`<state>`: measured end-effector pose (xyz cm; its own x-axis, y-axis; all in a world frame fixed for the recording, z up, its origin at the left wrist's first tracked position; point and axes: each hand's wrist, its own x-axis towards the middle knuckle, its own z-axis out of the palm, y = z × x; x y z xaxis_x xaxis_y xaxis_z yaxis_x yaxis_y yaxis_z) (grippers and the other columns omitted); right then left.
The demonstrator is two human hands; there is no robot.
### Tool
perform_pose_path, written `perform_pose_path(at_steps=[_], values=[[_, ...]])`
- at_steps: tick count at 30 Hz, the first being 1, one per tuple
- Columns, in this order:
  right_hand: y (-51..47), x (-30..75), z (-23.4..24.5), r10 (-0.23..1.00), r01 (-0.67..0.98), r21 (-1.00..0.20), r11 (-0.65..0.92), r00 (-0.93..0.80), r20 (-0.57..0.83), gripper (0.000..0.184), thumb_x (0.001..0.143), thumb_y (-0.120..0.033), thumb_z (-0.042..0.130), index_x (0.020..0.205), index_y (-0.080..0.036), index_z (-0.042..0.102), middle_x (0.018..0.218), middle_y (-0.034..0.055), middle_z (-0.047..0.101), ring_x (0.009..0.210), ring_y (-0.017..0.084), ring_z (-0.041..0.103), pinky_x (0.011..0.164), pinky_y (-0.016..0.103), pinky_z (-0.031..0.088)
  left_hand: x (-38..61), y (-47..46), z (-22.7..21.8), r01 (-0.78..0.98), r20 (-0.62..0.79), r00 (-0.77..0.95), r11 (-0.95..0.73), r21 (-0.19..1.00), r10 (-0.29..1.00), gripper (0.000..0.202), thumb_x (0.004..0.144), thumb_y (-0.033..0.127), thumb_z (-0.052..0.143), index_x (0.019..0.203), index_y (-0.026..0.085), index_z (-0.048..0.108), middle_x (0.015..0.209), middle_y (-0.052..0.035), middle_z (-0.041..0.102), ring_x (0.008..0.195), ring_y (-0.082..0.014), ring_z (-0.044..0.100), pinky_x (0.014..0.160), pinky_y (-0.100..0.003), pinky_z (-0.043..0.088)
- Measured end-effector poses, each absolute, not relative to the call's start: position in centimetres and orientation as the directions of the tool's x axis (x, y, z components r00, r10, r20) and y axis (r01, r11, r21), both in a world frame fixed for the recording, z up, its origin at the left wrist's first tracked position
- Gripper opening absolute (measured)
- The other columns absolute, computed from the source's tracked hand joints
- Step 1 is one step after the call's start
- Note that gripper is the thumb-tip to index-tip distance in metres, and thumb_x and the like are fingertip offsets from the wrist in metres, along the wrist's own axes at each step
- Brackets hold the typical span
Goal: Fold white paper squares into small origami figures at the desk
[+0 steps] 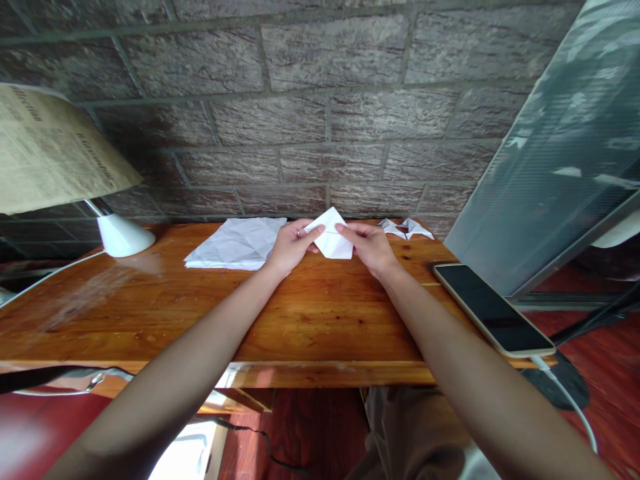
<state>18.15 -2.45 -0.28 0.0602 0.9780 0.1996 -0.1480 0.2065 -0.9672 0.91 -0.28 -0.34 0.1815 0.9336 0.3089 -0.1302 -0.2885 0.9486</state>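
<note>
Paper, white and folded, was in both hands over the table, near the brick wall, in the head view. The left hand had its fingers closed on one side (a ring showed there); the right hand pinched the other. A stack of sheets lay just left, small folded shapes to the right, and a phone nearer the person.

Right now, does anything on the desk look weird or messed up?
Nothing looks spilled. The smartphone sits at the right edge of the wooden desk, its white charging cable hanging down, so it seems precarious. Beside the left hand, the white paper stack looks creased, not smooth.
</note>
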Motion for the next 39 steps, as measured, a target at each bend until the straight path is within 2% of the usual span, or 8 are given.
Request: perform_pose_path(at_steps=[6,9,13,17,23,27,33,39], values=[[-2.4,18.2,-0.6,0.953,-0.075,-0.953,0.293,0.104,0.285,0.042,0.061,-0.058,0.085,0.074,-0.019,0.077,0.060,-0.0014,0.066,0.049,0.009,0.048,0.044,0.024,0.038,1.3,-0.1,-1.2,-0.150,0.259,0.237,-0.228,0.962,0.936,0.053,0.053,0.043,0.092,0.095,0.016,0.074,0.086,-0.0055,0.077,0.070,-0.0142,0.065,0.057,-0.022,0.047],[-1.8,18.6,-0.2,0.967,-0.025,-0.967,0.253,-0.021,0.254,0.041,0.060,-0.056,0.087,0.072,-0.018,0.077,0.062,0.0004,0.069,0.052,0.010,0.052,0.046,0.022,0.043,1.4,0.2,-1.6,-0.151,0.255,0.212,-0.226,0.962,0.943,0.053,0.055,0.043,0.091,0.097,0.015,0.074,0.086,-0.0059,0.077,0.068,-0.0133,0.063,0.054,-0.022,0.043],[0.5,18.7,0.9,0.974,0.026,-0.993,0.115,-0.198,0.107,0.040,0.054,-0.045,0.093,0.077,-0.015,0.079,0.071,0.0055,0.075,0.060,0.012,0.062,0.050,0.021,0.048,1.2,0.7,-1.7,-0.161,0.268,0.151,-0.244,0.956,0.952,0.057,0.058,0.045,0.089,0.105,0.017,0.073,0.083,-0.0035,0.076,0.056,-0.0085,0.052,0.045,-0.020,0.030],[2.0,18.1,0.8,0.967,-0.018,-0.996,0.083,-0.240,0.084,0.035,0.053,-0.037,0.094,0.078,-0.017,0.079,0.076,0.0050,0.077,0.064,0.012,0.064,0.053,0.020,0.049,0.6,1.6,-1.8,-0.168,0.278,0.065,-0.264,0.950,0.958,0.054,0.057,0.046,0.089,0.098,0.016,0.072,0.079,-0.0028,0.074,0.059,-0.0098,0.055,0.049,-0.021,0.035],[0.5,18.5,-0.6,0.978,-0.033,-0.994,0.106,-0.179,0.110,0.037,0.057,-0.040,0.092,0.086,-0.020,0.081,0.087,0.0046,0.079,0.076,0.013,0.067,0.058,0.019,0.048,0.7,2.1,-2.3,-0.157,0.285,0.105,-0.267,0.951,0.953,0.054,0.058,0.047,0.089,0.097,0.015,0.070,0.078,-0.0032,0.074,0.062,-0.0113,0.057,0.051,-0.021,0.035],[0.0,18.8,-0.7,0.986,-0.084,-0.988,0.133,-0.089,0.140,0.035,0.055,-0.044,0.091,0.077,-0.019,0.080,0.080,0.0034,0.077,0.069,0.011,0.062,0.054,0.018,0.043,1.0,2.0,-2.3,-0.153,0.307,0.136,-0.286,0.946,0.942,0.053,0.059,0.047,0.089,0.097,0.015,0.069,0.078,-0.0030,0.074,0.061,-0.0111,0.057,0.051,-0.021,0.035],[0.5,18.7,-0.8,0.976,-0.081,-0.983,0.164,-0.132,0.174,0.036,0.053,-0.042,0.092,0.076,-0.017,0.079,0.077,0.0029,0.075,0.066,0.010,0.060,0.052,0.019,0.041,0.5,2.1,-2.1,-0.169,0.331,0.133,-0.308,0.936,0.934,0.053,0.057,0.047,0.090,0.094,0.016,0.069,0.074,-0.0015,0.073,0.061,-0.0118,0.059,0.054,-0.023,0.038],[0.8,19.3,-1.0,0.990,-0.148,-0.982,0.118,-0.056,0.127,0.034,0.053,-0.035,0.094,0.076,-0.017,0.077,0.079,0.0028,0.076,0.070,0.010,0.063,0.057,0.019,0.045,0.8,2.2,-2.7,-0.152,0.248,0.209,-0.219,0.964,0.946,0.050,0.062,0.049,0.087,0.096,0.015,0.074,0.084,-0.0039,0.075,0.070,-0.0118,0.063,0.058,-0.021,0.044]])
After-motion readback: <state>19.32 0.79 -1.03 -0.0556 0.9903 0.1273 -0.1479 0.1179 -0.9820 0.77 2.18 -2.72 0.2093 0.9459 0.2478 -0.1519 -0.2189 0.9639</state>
